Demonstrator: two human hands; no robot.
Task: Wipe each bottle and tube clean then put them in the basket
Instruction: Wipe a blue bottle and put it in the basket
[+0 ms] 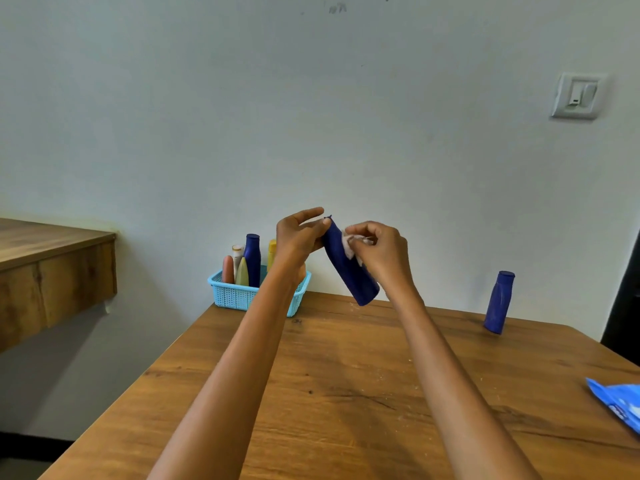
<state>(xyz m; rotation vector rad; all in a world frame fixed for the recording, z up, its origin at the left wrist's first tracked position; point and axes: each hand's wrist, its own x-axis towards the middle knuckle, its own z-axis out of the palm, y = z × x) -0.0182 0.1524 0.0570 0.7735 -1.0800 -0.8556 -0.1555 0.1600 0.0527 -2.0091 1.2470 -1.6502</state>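
Left hand point(299, 237) holds a tilted blue bottle point(349, 268) above the table point(346, 393); right hand point(379, 251) presses a white wipe point(349, 245) on it

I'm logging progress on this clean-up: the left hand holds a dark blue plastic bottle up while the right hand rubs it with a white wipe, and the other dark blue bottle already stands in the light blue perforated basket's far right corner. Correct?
Not quite. The head view shows the other dark blue bottle standing on the wooden table, far right of the light blue perforated basket, not in it. The rest holds: the left hand holds the dark blue plastic bottle while the right hand rubs it with the white wipe.

Three blue bottles point(349, 268), perhaps four tubes point(242, 271), one basket point(230, 296), one wipe pack point(620, 403)
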